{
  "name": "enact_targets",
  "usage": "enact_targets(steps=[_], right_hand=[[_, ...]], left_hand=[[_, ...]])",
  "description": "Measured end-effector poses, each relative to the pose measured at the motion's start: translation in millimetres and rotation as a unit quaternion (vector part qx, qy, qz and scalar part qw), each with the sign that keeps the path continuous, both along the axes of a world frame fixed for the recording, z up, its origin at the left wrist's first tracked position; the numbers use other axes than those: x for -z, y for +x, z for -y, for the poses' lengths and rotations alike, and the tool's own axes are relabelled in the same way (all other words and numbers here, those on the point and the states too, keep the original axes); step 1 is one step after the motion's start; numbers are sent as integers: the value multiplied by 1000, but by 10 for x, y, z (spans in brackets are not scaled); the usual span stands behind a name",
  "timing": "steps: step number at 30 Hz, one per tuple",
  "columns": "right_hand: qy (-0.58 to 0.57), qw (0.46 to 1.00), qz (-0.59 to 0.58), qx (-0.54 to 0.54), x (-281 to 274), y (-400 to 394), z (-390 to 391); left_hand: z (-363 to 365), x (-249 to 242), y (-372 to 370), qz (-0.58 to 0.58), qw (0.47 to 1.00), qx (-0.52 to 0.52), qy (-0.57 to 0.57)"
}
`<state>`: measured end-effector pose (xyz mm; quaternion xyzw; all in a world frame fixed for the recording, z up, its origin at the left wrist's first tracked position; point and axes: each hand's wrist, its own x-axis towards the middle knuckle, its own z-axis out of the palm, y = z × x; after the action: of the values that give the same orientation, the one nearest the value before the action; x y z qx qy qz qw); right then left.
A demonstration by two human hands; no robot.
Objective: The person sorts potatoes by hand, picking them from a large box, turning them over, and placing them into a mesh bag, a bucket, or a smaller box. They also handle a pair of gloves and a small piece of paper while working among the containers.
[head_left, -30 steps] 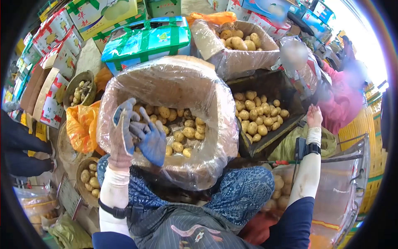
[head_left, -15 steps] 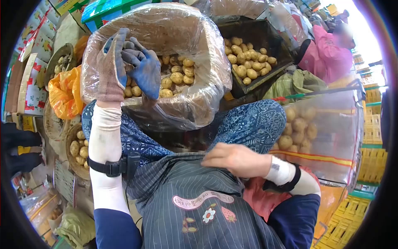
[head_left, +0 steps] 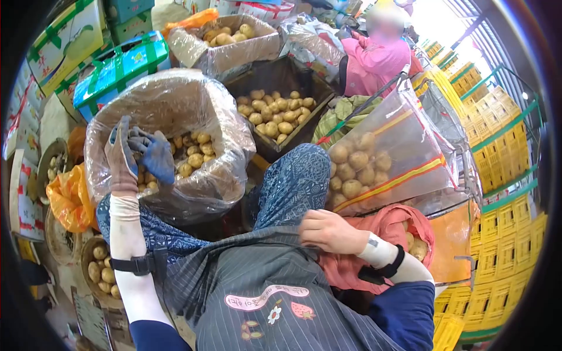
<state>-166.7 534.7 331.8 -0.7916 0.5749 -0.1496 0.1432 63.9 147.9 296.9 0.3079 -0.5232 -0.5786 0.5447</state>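
Note:
My left hand [head_left: 123, 155] wears a work glove with a blue-grey coating and is raised over the near left side of a plastic-lined cardboard box [head_left: 219, 169]. A second blue-coated glove [head_left: 158, 159], with no hand in it, hangs from its grip. Potatoes [head_left: 196, 152] lie in the box beyond the gloves. My bare right hand [head_left: 335, 232] is in front of my waist, at the edge of the dark striped apron [head_left: 252, 251]. Its fingers are curled and turned down, so what they hold, if anything, is hidden.
A dark crate [head_left: 275, 140] of potatoes stands beyond the box. To the right are a clear bag [head_left: 404, 169] of potatoes and a red sack [head_left: 418, 219]. A person in pink [head_left: 374, 67] sits behind. Yellow crates [head_left: 497, 263] are stacked at far right.
The view has swung to the right, bringing more yellow crates and the red sack into sight. My left hand still has the loose glove. My right hand, blurred before, now looks steadier.

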Motion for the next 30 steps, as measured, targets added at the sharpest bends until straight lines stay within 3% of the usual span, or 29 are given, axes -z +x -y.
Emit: enact_targets(steps=[1, 5, 7, 8, 10, 12, 14, 16, 18, 20, 22, 24, 25, 26, 27, 28, 30], right_hand=[[-3, 1000, -12, 12, -53, -56, -86], [44, 996, -62, 36, -270, -204, -397], [181, 977, 49, 101, -316, -193, -467], [175, 979, 51, 96, -356, -170, -398], [92, 972, 112, 184, -420, -140, -150], [42, 977, 91, 189, -356, -163, 184], [-24, 981, 118, 155, -242, -167, 625], [-15, 961, 200, 192, -75, -113, 1101], [2, 952, 257, 167, 317, -128, 1528], [174, 837, 501, 134, 396, 58, 1846], [284, 656, 692, 103, 397, 326, 1960], [271, 623, 733, -29, 617, 413, 2061], [245, 627, 738, -43, 619, 465, 2087], [219, 628, 745, -55, 615, 520, 2103], [197, 602, 773, -23, 655, 563, 2113], [202, 600, 774, -19, 744, 548, 2138], [163, 569, 806, 31, 948, 460, 2217]], left_hand=[[131, 131, -7, -19, 999, -7, 46], [119, 61, -71, -49, 998, -22, 46], [-38, -90, -122, -79, 994, 10, 70], [-78, -169, -114, -107, 988, 44, 100], [-55, -133, -155, -56, 995, 64, -51], [-148, -270, -246, -58, 994, 78, -44], [-137, -390, -282, -195, 948, 213, 134], [-40, -413, -283, -236, 928, 249, 147], [4, -476, -294, -344, 829, 399, 188], [-29, -641, -270, -337, 850, 346, 210], [79, -600, -241, -360, 830, 379, 193], [169, -322, -261, -362, 842, 355, 183], [167, -126, -321, -290, 929, 217, 76], [213, -8, -363, -205, 976, 71, -33], [413, 52, -199, -358, 850, 339, 184], [396, 77, -210, -359, 850, 336, 189], [295, 28, -243, -187, 954, 173, 157]])
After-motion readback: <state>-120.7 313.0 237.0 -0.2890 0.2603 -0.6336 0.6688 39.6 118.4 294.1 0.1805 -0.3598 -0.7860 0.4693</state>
